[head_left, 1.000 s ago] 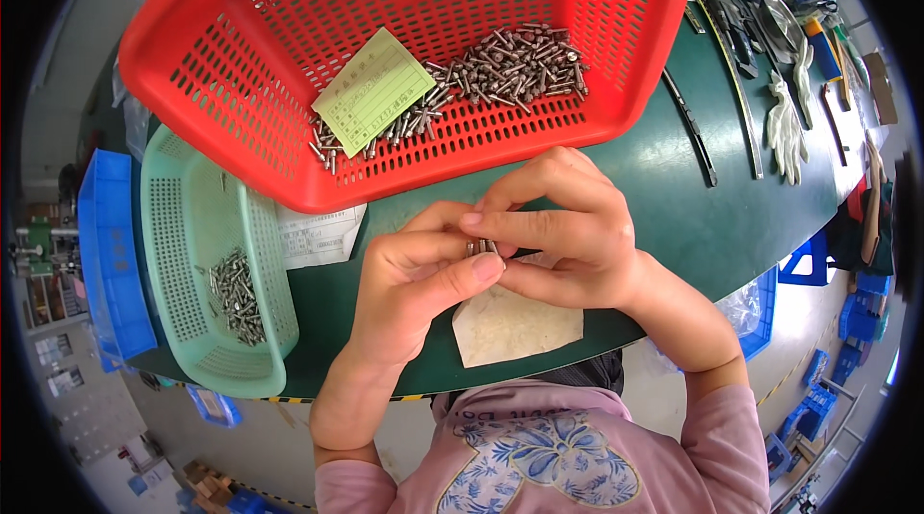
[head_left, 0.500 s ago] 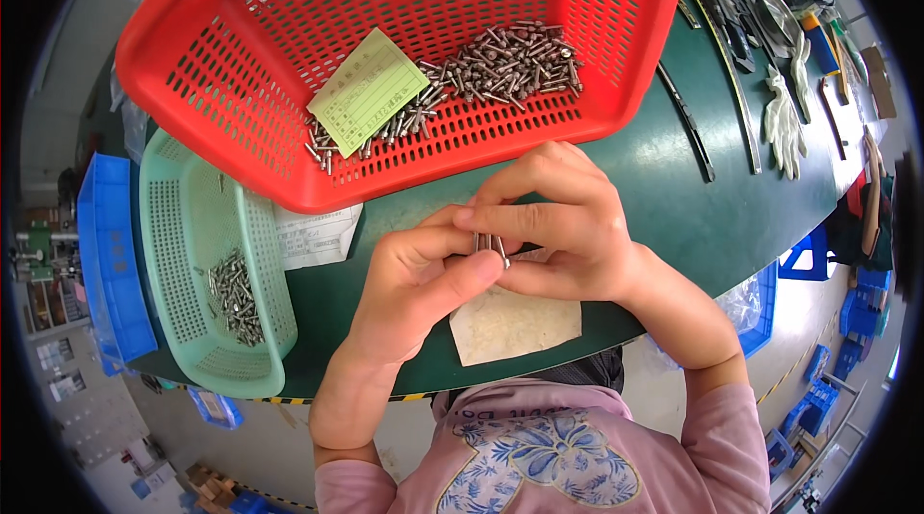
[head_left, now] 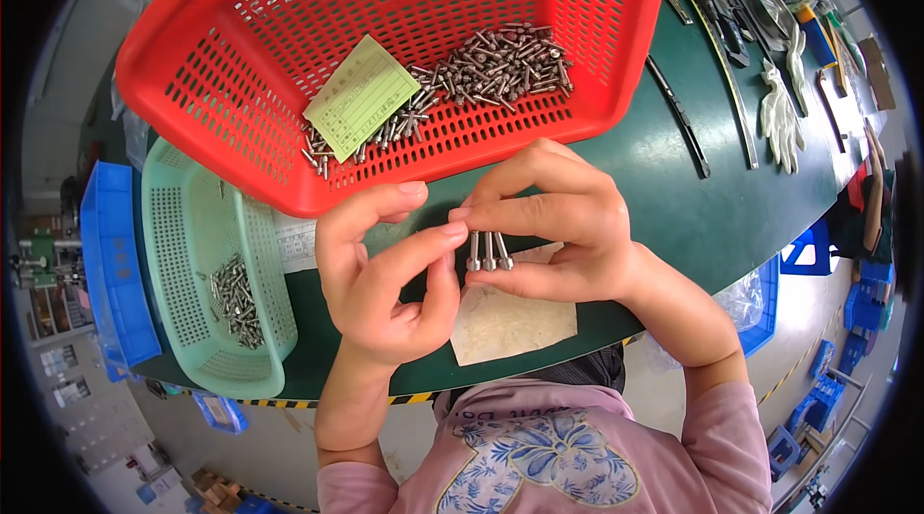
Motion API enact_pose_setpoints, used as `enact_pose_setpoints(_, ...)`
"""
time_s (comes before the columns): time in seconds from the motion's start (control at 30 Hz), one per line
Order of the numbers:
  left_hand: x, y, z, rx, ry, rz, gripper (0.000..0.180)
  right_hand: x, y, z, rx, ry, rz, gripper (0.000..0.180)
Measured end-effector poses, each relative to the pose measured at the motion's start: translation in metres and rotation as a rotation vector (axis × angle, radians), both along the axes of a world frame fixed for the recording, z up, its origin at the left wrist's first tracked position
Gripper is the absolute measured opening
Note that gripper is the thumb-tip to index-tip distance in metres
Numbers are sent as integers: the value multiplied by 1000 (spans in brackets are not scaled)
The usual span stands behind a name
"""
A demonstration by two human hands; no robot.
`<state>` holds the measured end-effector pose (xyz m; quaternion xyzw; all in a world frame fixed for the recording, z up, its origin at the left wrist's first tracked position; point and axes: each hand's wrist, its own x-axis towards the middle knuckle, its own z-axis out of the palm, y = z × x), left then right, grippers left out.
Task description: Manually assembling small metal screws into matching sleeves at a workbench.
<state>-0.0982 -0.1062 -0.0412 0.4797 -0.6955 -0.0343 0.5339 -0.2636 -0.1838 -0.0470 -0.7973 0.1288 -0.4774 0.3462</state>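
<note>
My right hand (head_left: 568, 216) pinches three small silver cap screws (head_left: 489, 254) between thumb and fingers. They stand side by side, slightly fanned, with their heads toward me. My left hand (head_left: 390, 273) is open beside them, fingers apart. One of its fingertips is close to or touching my right fingertips, and I see nothing held in it. Beyond my hands, a large red perforated basket (head_left: 385, 177) contains a pile of similar screws (head_left: 505, 66) and a yellow-green paper slip (head_left: 362, 98).
A light green basket (head_left: 245, 374) with more screws (head_left: 236, 302) stands at left, beside a blue bin (head_left: 120, 264). A beige sheet (head_left: 510, 326) lies on the green table (head_left: 674, 216) below my hands. White gloves (head_left: 780, 119) and tools lie at the far right.
My left hand has drawn back to the left and spread its fingers, leaving the screws in my right hand. The three screws now show more fully, held upright in a row.
</note>
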Motion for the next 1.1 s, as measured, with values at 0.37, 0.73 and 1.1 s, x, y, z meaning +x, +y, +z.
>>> enact_pose_setpoints(0.37, -1, 0, -2, -68, -84, 4, 37, 2, 1, -1, 24, -27, 33, 35)
enact_pose_setpoints(0.73, -1, 2, 0, -46, -46, 15, 36, 2, 2, 0, 43, -47, 56, 35)
enact_pose_setpoints(1.1, -1, 3, -1, -50, -49, 14, 37, 1, 2, 0, 110, -36, 122, 35)
